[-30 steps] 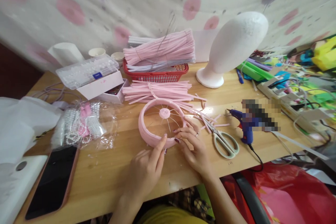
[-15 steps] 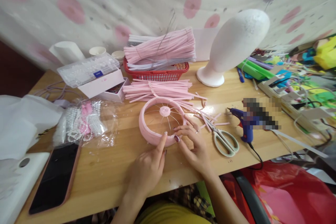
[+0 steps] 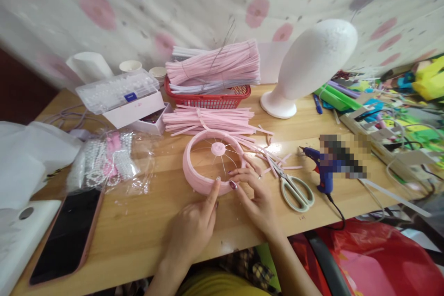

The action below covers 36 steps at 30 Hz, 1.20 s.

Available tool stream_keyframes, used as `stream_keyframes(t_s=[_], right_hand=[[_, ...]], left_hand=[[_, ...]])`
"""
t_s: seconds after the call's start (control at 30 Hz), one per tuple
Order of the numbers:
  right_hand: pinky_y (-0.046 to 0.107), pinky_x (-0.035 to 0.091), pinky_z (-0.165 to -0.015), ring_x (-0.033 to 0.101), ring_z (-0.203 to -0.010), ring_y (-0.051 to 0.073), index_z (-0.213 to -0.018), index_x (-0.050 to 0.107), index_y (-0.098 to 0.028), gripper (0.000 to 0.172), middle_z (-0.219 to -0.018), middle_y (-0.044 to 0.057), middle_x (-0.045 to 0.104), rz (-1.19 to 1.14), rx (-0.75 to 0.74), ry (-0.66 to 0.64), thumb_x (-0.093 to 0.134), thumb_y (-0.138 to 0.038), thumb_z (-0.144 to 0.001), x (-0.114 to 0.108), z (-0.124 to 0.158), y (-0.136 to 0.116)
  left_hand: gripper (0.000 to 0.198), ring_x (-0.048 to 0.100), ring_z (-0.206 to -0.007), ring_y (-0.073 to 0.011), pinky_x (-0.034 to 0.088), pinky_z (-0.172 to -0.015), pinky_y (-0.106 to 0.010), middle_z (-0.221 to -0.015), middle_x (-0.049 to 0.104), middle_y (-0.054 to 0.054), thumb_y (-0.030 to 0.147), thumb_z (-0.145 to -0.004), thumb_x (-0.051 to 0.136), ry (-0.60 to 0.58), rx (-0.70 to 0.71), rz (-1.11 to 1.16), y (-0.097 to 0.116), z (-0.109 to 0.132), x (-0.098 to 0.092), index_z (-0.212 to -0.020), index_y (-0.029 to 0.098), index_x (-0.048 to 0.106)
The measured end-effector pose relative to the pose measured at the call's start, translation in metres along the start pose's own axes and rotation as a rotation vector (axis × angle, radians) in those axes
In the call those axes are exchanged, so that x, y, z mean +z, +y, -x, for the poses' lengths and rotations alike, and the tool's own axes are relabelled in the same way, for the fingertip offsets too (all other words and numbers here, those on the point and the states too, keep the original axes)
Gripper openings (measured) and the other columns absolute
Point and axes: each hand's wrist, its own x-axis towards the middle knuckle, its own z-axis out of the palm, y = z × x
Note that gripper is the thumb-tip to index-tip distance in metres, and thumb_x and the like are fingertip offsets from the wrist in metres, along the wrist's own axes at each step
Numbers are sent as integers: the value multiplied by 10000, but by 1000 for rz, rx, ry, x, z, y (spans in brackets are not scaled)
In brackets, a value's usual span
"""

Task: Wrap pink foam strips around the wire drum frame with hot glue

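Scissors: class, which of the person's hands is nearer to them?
Right. The right hand rests at the pink ring's near rim, just beside the scissors; the left hand sits further away, across the ring's front.

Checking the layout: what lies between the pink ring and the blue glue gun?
In the head view, the scissors and loose pink strips lie between the pink ring and glue gun.

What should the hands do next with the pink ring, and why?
Probably press along the near rim of the pink ring: the left hand and right hand both have fingertips on that edge, pinching nothing else.
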Motion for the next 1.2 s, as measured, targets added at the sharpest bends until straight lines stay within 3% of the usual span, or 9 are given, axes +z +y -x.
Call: stream_keyframes(t_s=[0.13,0.33,0.47,0.67,0.83,0.93,1.0,1.13,1.2], right_hand=[[547,403,-1091,670,-1052,232,-972,605,-273,167,-1013,34,727,40,-34,6,542,-119,-965,1,-1,2],[544,418,-1087,674,-1046,244,-963,617,-269,183,-1006,40,738,52,-31,29,545,-102,-941,3,0,2],[555,416,-1090,679,-1017,242,-943,620,-273,165,-990,36,734,53,-8,26,560,-119,-944,3,0,0],[592,384,-1133,670,-1085,244,-959,632,-275,141,-998,34,741,28,1,41,560,-154,-967,6,0,-1],[530,472,-1069,628,-1223,265,-962,679,-268,147,-1160,67,730,11,20,102,586,-154,-962,1,4,-6],[462,527,-969,678,-1124,250,-987,696,-260,151,-1160,75,726,39,40,251,610,-142,-950,-13,13,-4],[425,543,-877,705,-951,231,-885,688,-236,73,-1010,63,735,106,44,455,686,-167,-909,-28,22,4],[381,497,-680,606,-645,196,-603,510,-231,373,-688,22,622,349,163,910,738,-351,-873,-68,39,31],[398,454,-679,510,-585,190,-591,483,-250,416,-597,-10,518,538,286,984,732,-455,-853,-90,46,47]], left_hand=[[615,651,-498,-157,492,-488,-247,-640,690,37,219,-1078,282,38,3,72,-2,3,-2,-1632,178,19],[631,575,-438,-105,449,-507,-208,-560,619,71,210,-1050,418,202,-106,74,-8,11,-7,-1618,133,155],[572,563,-418,-113,399,-461,-222,-549,624,72,199,-1042,418,162,-159,-4,-9,11,-7,-1593,173,267],[353,594,-465,-86,439,-546,-206,-616,687,45,189,-1031,505,326,-84,101,-3,1,-13,-1381,154,537],[277,613,-481,-89,442,-546,-216,-701,755,5,246,-1045,505,307,-64,96,-3,-15,-15,-1271,137,622],[284,630,-486,-95,441,-530,-228,-747,778,-13,258,-1052,486,290,-72,84,-2,-21,-13,-1249,126,642],[264,616,-466,-89,442,-523,-222,-694,761,-4,243,-1043,506,324,-74,101,0,-23,-14,-1219,114,655],[153,591,-435,-69,471,-549,-189,-616,729,22,191,-992,598,447,-9,120,4,-27,-25,-1108,146,686],[115,598,-440,-65,483,-556,-181,-656,752,13,162,-956,645,457,36,110,5,-28,-31,-1059,162,697]])
